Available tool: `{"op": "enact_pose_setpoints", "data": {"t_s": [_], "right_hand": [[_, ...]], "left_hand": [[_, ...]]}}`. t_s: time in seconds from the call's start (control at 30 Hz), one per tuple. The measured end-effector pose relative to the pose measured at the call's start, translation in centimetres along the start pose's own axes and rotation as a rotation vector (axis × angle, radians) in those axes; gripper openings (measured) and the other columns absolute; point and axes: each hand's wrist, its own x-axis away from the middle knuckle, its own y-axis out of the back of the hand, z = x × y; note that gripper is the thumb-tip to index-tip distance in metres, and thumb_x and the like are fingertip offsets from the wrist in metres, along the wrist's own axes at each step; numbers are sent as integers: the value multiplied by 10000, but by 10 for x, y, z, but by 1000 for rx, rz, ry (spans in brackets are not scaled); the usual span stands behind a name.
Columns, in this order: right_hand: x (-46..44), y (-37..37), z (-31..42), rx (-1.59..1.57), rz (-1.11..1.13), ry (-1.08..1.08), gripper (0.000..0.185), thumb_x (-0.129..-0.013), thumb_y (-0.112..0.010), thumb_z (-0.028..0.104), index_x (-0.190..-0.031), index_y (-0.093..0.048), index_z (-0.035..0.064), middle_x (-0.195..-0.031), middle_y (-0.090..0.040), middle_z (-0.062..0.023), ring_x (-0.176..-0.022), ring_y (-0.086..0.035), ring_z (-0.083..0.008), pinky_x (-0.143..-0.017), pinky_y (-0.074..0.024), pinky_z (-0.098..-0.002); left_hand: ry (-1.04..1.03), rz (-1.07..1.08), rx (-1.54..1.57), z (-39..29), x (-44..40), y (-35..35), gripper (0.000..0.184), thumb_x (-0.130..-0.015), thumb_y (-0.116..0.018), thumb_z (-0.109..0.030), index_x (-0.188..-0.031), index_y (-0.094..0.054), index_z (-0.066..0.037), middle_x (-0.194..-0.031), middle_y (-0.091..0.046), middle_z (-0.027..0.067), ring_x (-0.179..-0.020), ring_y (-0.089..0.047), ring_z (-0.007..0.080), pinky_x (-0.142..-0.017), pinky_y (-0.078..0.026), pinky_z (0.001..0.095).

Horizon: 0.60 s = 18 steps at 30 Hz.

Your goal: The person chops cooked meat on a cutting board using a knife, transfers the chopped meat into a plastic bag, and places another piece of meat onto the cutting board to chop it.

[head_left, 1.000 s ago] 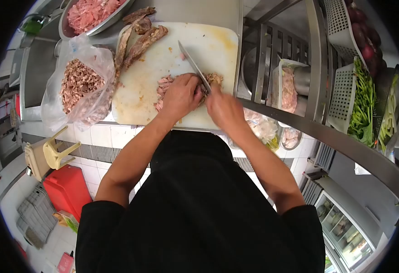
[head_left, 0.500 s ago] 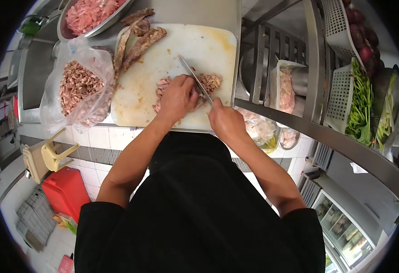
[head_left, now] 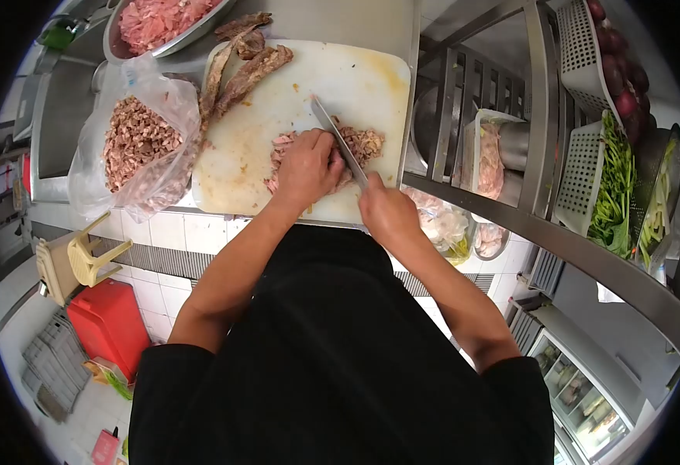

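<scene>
My right hand (head_left: pixel 389 208) is wrapped round the handle of a kitchen knife (head_left: pixel 338 139), whose blade points up and to the left over a white cutting board (head_left: pixel 231 182). Left of the blade, my left hand (head_left: pixel 306 167) presses down with curled fingers on cooked meat (head_left: pixel 276 159), its fingertips close to the blade. Chopped meat (head_left: pixel 369 143) lies in a small heap on the blade's right side. Long brown strips of meat (head_left: pixel 256 75) rest at the board's upper left corner.
Left of the board stands a clear plastic bag (head_left: pixel 84 167) of diced meat (head_left: pixel 138 143). A metal bowl (head_left: pixel 113 39) of pink sliced meat is at the upper left. A metal rack (head_left: pixel 536 108) borders the right, with baskets of greens (head_left: pixel 615 186) and red onions (head_left: pixel 617 70).
The view has shifted slightly, so the board and its surroundings sit a little further right. Both hands keep their grip, and the knife stays beside the left fingertips.
</scene>
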Motion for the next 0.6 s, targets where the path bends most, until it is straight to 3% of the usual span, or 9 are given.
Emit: {"op": "enact_pose_setpoints", "data": {"t_s": [0.07, 0.13, 0.17, 0.23, 0.33, 0.4, 0.47, 0.6], "right_hand": [[-42, -3, 8, -3, -30, -11, 253, -990, -541, 201, -1116, -566, -18, -799, -692, -283, -792, -685, -490, -731, -523, -603], [-59, 3, 7, -85, -205, 193, 260, -975, -564, 212, -1087, -556, -23, -788, -695, -279, -775, -696, -486, -723, -542, -589], [-57, 7, 5, -85, -215, 197, 260, -975, -564, 212, -1087, -556, -23, -788, -695, -279, -775, -696, -486, -723, -542, -589], [-44, 28, 5, -83, -174, 147, 244, -976, -557, 208, -1071, -566, -17, -796, -696, -272, -776, -689, -487, -735, -534, -592], [-6, 43, -5, -82, -139, 121, 230, -981, -551, 206, -1071, -563, -5, -756, -682, -271, -762, -685, -484, -733, -528, -595], [18, 46, -8, -92, -131, 116, 223, -983, -552, 206, -1065, -559, -2, -738, -676, -274, -749, -682, -487, -723, -528, -596], [37, 48, -9, -18, 1, 29, 292, -989, -574, 232, -1154, -567, -8, -806, -698, -265, -791, -676, -486, -724, -508, -587], [54, 50, 0, 11, 74, 21, 278, -993, -568, 215, -1162, -558, -5, -790, -689, -283, -785, -679, -490, -727, -515, -589]], "left_hand": [[7, 1, -17, 5, -1, 2, 156, -809, -679, -70, -920, -579, -26, -899, -590, 164, -887, -587, 377, -799, -492, 472], [-1, 42, -39, 4, -2, 0, 172, -811, -727, -120, -909, -621, -26, -907, -624, 136, -913, -611, 360, -853, -509, 465], [-9, 37, -43, 7, -4, 5, 172, -811, -727, -120, -909, -621, -26, -907, -624, 136, -913, -611, 360, -853, -509, 465], [-155, -1, -108, 11, -6, 25, 279, -842, -751, -214, -1028, -659, -28, -1025, -655, 143, -996, -620, 366, -966, -487, 471], [-90, 42, -83, 10, 9, 33, 391, -869, -749, -291, -1151, -661, -35, -1149, -650, 154, -1080, -612, 370, -1042, -453, 478], [-80, 42, -88, 10, 15, 30, 396, -873, -739, -284, -1171, -653, -38, -1179, -638, 160, -1096, -606, 370, -1026, -460, 478], [-70, 41, -90, 9, 16, 27, 402, -877, -729, -277, -1191, -645, -41, -1208, -627, 166, -1112, -601, 370, -1010, -468, 477], [-58, 35, -109, 10, 14, 20, 302, -852, -709, -210, -1086, -637, -33, -1124, -643, 158, -1080, -607, 365, -949, -486, 482]]}}
